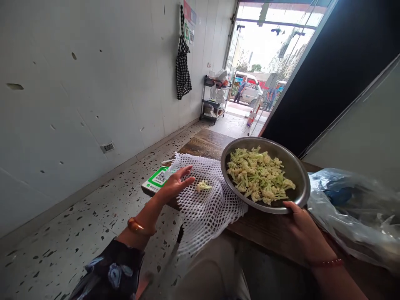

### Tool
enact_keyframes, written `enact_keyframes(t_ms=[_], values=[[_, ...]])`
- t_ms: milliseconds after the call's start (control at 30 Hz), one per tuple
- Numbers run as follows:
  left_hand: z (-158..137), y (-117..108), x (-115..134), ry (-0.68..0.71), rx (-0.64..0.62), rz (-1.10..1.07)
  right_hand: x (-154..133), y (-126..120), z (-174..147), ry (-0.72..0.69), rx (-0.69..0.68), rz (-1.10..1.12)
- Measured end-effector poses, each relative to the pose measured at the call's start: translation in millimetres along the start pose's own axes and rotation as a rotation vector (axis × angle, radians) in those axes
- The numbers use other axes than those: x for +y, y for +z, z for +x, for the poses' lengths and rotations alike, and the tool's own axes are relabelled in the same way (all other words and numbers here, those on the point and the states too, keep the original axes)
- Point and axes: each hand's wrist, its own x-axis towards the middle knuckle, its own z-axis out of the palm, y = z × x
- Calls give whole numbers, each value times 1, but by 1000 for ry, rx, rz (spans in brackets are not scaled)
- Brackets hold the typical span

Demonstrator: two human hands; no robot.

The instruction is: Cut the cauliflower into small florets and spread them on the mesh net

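Left hand (177,184): fingers spread, thumb apart, palm holding nothing. It hangs over the near left part of a white foam net (200,216). Just right of its fingertips, a single cauliflower floret (203,186) lies on the mesh. An amber-coloured bangle (137,225) sits on that wrist, a dark patterned sleeve (114,271) behind it.

Right hand (298,213): pinching the near rim of a metal bowl (295,166), thumb over the edge; fingers below are hidden, so I cannot tell how they lie. Red cord (326,263) round this wrist. The bowl appears tipped towards me. Inside, ahead and left of my right thumb, a heap of cut cauliflower (258,175), pale green stems among cream heads.

Net spreads between my two hands, one edge running against the bowl, the lower end draping off the bench (212,141). Behind my left hand, partly covered by it, a green-and-white QR code sign (159,177). Right of my right hand, a crumpled clear plastic bag (353,208), something blue within.

Farther out, beyond both hands: checked apron (183,68) on the wall, a loaded cart (215,100), a white van (250,92) outside the glass.
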Motion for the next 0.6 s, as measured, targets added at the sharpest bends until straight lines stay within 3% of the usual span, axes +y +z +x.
enact_keyframes(t_ms=[167, 333, 433, 600], values=[[40, 0, 18, 16, 46, -255, -9, 34, 63, 101, 104, 354], [90, 19, 17, -117, 51, -540, -34, 92, 130, 194, 116, 650], [109, 24, 8, -203, 41, -705, -48, 126, 149, 263, 98, 796], [110, 26, -19, -352, 213, -790, -60, 164, 157, 376, 43, 953]])
